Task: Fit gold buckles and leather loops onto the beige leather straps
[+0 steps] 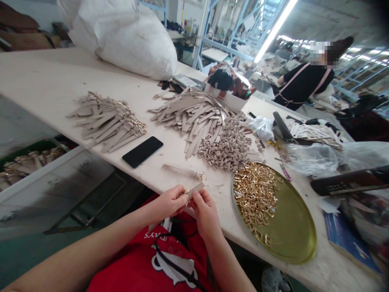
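Note:
Close to the table's front edge, my left hand (176, 199) and my right hand (206, 211) both pinch a short beige strap (196, 189). A bit of gold metal, perhaps a buckle, shows by the left fingers; the fingers cover most of it. Just beyond lies a finished-looking strap with a gold buckle (185, 171). Farther back is a heap of loose beige straps (194, 109), with a pile of small beige loops (226, 148) in front of it. On the right, gold buckles (255, 194) fill part of a round gold tray (299, 227).
A black phone (142, 151) lies left of my hands, near a pile of buckled straps (109, 119). A large white sack (121, 38) rests at the back. Clear plastic bags (316, 158) and a blue booklet (349, 241) lie right. Another person (304, 83) stands beyond the table.

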Available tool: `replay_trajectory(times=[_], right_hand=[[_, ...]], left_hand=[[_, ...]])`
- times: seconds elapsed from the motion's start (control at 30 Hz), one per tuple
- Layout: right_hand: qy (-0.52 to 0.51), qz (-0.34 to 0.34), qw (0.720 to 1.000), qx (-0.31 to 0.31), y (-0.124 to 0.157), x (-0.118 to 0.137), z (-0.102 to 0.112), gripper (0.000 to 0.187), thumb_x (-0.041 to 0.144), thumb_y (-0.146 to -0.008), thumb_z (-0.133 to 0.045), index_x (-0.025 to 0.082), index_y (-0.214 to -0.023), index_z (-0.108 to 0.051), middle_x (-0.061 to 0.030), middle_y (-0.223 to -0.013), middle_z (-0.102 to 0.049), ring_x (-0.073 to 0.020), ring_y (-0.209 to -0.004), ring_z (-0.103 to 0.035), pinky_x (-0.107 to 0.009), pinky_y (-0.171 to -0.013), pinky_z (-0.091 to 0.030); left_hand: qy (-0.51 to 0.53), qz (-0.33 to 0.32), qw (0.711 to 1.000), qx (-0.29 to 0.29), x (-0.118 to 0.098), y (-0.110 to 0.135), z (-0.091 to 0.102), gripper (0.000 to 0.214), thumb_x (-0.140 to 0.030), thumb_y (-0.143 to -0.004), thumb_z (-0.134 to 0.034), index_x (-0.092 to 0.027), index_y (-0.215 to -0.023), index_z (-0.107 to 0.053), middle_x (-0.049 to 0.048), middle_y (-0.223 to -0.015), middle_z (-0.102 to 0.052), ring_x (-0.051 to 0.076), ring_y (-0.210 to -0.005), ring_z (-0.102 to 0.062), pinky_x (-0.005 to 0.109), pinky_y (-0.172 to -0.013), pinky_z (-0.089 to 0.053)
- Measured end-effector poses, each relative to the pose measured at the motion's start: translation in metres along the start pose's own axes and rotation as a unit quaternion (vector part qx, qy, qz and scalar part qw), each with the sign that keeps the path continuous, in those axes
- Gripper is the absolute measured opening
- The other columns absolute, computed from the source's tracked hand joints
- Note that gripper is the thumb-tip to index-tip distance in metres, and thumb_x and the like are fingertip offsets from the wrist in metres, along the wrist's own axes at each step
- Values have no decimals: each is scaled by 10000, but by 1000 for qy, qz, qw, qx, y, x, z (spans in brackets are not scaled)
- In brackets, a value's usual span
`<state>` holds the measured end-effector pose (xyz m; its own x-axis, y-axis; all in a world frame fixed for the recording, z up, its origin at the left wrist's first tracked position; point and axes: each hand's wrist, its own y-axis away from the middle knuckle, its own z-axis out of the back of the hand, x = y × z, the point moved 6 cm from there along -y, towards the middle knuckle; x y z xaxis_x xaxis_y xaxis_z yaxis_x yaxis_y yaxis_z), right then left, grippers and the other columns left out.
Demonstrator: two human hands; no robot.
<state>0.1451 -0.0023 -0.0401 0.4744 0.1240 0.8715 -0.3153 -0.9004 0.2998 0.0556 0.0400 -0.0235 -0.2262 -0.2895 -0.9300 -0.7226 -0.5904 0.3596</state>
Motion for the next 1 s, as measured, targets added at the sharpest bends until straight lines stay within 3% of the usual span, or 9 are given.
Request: replay_trajectory(times=[0.1, 0.3, 0.47, 0.57, 0.77, 1.0], right_hand=[[-74, -63, 995, 14, 1, -7, -4, 163, 329, -702, -622, 190, -739, -546, 30, -689, -590, -105, -582, -526, -242, -588, -444], [71, 38, 997, 2, 5, 5, 1, 118, 278, -725, -610, 174, -771, -579, 24, -695, -600, -117, -654, -548, -251, -653, -455], [-59, -78, 991, 86, 10, -3, -7, 136, 240, -715, -635, 191, -813, -555, 6, -774, -636, -128, -655, -594, -284, -668, -482], [-103, -109, 983, 110, 10, -5, -10, 163, 187, -683, -658, 185, -814, -560, 2, -763, -640, -125, -654, -601, -259, -655, -483], [-165, -154, 972, 67, 7, -10, -5, 223, 119, -616, -675, 182, -806, -578, 14, -761, -643, -103, -672, -592, -211, -645, -480], [-123, -97, 987, 42, 10, -6, -6, 164, 131, -655, -639, 182, -795, -568, 16, -751, -640, -99, -663, -584, -217, -654, -475]], left_hand=[[2, 0, 1000, -29, 4, 1, 1, 258, -423, -764, -428, -190, -681, -357, -90, -455, -375, 39, -358, -270, 145, -343, -192], [16, 2, 998, -56, 9, 3, -1, 265, -437, -750, -435, -183, -699, -376, -89, -449, -377, 44, -367, -274, 151, -352, -190], [-33, -13, 998, -55, 10, 3, 2, 277, -446, -770, -423, -181, -698, -383, -84, -457, -396, 50, -368, -301, 160, -363, -221], [-54, -18, 997, -49, 12, 2, 4, 283, -443, -790, -406, -179, -691, -385, -82, -464, -398, 52, -380, -316, 165, -380, -242], [-45, -28, 998, -45, 13, 2, 4, 300, -461, -785, -428, -172, -713, -401, -84, -475, -379, 61, -421, -322, 173, -406, -254], [-4, -16, 999, -51, 13, 2, 2, 246, -410, -771, -438, -176, -713, -391, -96, -480, -337, 50, -414, -288, 166, -403, -229]])
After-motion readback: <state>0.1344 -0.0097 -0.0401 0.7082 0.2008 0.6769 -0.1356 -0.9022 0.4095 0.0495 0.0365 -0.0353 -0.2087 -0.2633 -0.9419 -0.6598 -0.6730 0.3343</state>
